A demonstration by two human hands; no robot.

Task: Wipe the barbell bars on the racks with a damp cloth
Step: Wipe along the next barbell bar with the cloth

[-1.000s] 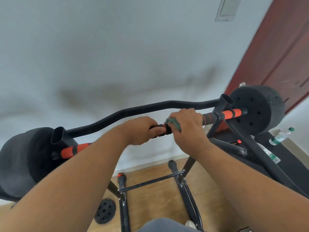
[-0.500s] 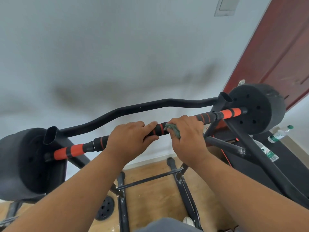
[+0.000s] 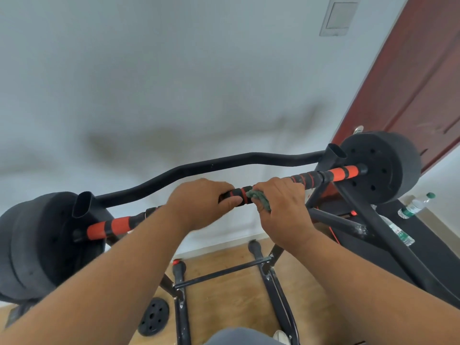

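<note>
Across the rack at chest height, seen from the head camera, the barbell bar [image 3: 236, 194] lies in its cradles with a black weight plate [image 3: 380, 168] on the far right end and another [image 3: 34, 247] on the left. The left hand [image 3: 199, 204] is curled around the bar, thumb underneath, steadying it. Just beside it, the right hand [image 3: 281, 209] grasps the bar through a bunched grey-green cloth [image 3: 260, 197], so the wiping stroke on the middle section looks to be in hand. Next, I judge, the cloth must slide along toward the orange bands near the right plate, while the left hand keeps the bar from rolling. That bar is a round tube wrapped in ribbed black and orange foam grip, likely soft and slightly grabby under damp fabric; the rack [image 3: 271, 282] is painted black steel, scuffed at its welds.
</note>
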